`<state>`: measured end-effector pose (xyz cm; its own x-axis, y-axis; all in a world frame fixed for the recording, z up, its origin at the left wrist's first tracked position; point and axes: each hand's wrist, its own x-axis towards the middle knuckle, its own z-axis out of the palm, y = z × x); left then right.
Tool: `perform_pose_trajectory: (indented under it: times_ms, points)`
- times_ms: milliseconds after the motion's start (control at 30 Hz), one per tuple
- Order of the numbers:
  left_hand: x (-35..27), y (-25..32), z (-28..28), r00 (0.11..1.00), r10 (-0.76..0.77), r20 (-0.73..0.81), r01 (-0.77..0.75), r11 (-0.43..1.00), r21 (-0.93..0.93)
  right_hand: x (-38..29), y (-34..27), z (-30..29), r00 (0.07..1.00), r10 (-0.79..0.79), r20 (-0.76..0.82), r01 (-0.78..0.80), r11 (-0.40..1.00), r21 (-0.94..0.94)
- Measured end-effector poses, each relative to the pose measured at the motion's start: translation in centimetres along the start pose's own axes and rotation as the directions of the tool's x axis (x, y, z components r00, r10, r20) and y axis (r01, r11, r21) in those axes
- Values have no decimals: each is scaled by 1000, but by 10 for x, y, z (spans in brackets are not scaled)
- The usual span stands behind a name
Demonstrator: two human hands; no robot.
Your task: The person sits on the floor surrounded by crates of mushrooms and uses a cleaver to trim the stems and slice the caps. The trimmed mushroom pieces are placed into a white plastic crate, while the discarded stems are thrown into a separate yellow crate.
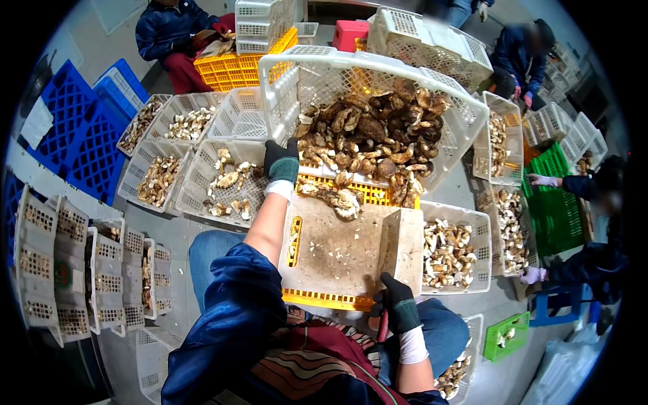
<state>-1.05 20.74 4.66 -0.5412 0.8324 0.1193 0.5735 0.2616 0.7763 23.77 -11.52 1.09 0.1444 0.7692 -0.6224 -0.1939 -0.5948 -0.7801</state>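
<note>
My left hand (282,161), in a dark knit glove, is at the lower left corner of a large white plastic crate (374,61) that lies tipped towards me, full of brown mushrooms (374,126). Whether its fingers grip the rim or a mushroom is hidden. My right hand (397,304), gloved too, holds a knife by its red handle (383,326) beside the near right corner of a worn board (334,243). The blade is not visible. One large mushroom (339,200) lies at the board's far edge, and small pale scraps are scattered over its surface.
Under the board is a yellow crate (329,299). White baskets of mushrooms stand left (223,182) and right (455,253). Stacked baskets (109,273) are at far left, a green crate (552,202) at right. Co-workers sit at upper left (172,35), upper right (521,55) and far right (597,268).
</note>
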Motion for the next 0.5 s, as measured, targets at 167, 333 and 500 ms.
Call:
perform_pose_trajectory:
  times_ms: [167, 333, 500]
  points:
    - [23, -59, 36, 871, -164, 464, 287, 935, -208, 18, 12, -5, 989, -138, 46, 144, 971, -189]
    - [24, -63, 30, 620, 100, 778, 764, 147, -628, -10, -31, 21, 986, 157, -47, -154, 986, 61]
    - [13, -61, -7, 632, 73, 771, 763, 116, -636, -7, -24, 20, 998, 20, -58, -20, 1000, -7]
